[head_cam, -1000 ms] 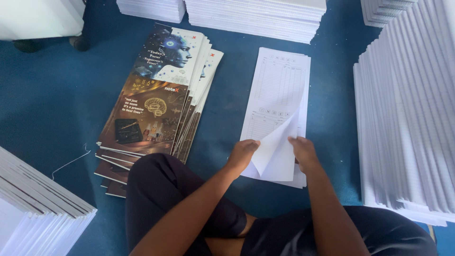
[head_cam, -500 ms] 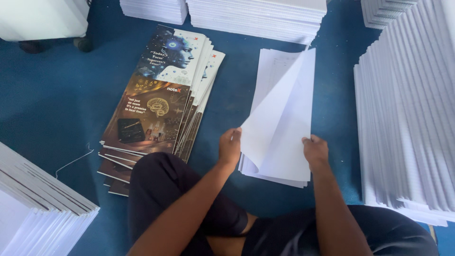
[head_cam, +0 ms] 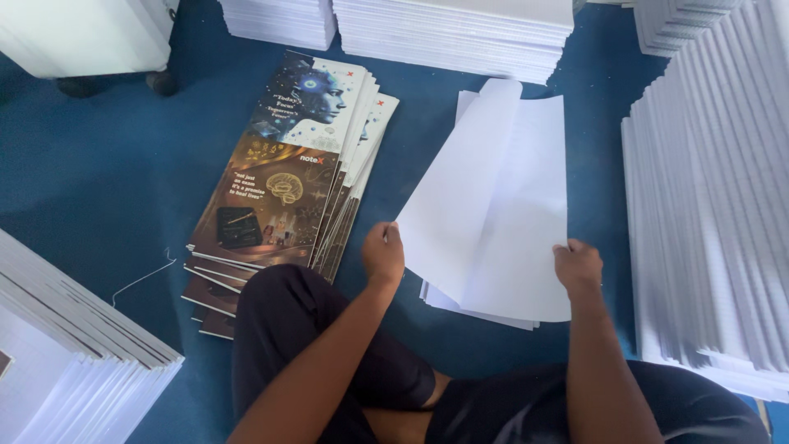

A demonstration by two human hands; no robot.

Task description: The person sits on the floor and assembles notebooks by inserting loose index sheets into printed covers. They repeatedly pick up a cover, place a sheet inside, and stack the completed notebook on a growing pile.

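Head view, person seated on blue carpet floor (head_cam: pixel 99 189), legs folded. Left hand (head_cam: pixel 383 256) pinches the lower left edge of a large white sheet (head_cam: pixel 493 205); right hand (head_cam: pixel 578 268) pinches its lower right corner. Both grips closed on the sheet, fingers curled over the near edge. The sheet is lifted and bowed, with a soft crease running up its middle; its far edge points toward 12 o'clock, clear of the small paper pile (head_cam: pixel 460 300) lying on the floor just beneath, whose corners show at 6 to 7 o'clock of the sheet. Relative to the grips, the sheet spans the gap between them and extends away toward 12 o'clock; the left grip sits at its 8 o'clock corner, the right at its 5 o'clock corner. Judgement on handling: a single sheet this size is limp, so keeping the two pinches level and lightly tensioned should stop the crease from setting; gripping only the margin avoids smudging or denting the face; squaring the near edge against the pile beneath before letting go would keep the stack true. Surroundings: fanned stack of printed covers (head_cam: pixel 283 181) at 9 o'clock of the left hand, near but not touching; tall white paper stacks (head_cam: pixel 715 205) at 3 o'clock; more stacks (head_cam: pixel 452 25) at 12 o'clock and another (head_cam: pixel 66 353) at 8 o'clock.
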